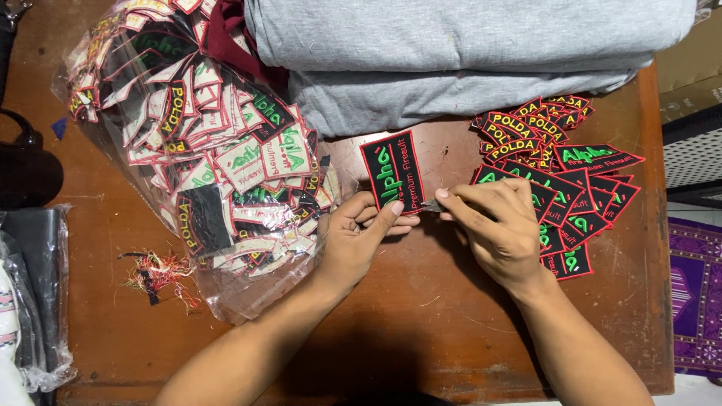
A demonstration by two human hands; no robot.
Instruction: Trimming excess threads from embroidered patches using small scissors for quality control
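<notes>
- Head view: the left hand [359, 237] pinches the lower end of a black patch [392, 171] with a red border and green lettering, holding it up just above the brown surface [421, 316], thumb on its right edge.
- The right hand [500, 225] is closed around a small metal tool [432, 204] whose tip meets the patch's lower right edge; whether it is a snipper or a blade I cannot tell.
- Risk: the tool tip sits right by the left thumb and could nick it if the patch slips.
- Risk: a slip inward could cut the red border stitching rather than a loose thread.
- Risk: the right wrist rests just beside the loose pile of patches [560, 177], so a sweep could scatter them toward the surface's right edge.
- Left of the hands, a clear bag of patches [203, 150] bulges close to the left wrist, leaving little side room.
- Folded grey cloth [466, 53] closes off the far side; a tuft of thread scraps [158, 274] lies well apart on the left.
- Open room is mostly toward the near edge, between the forearms.
</notes>
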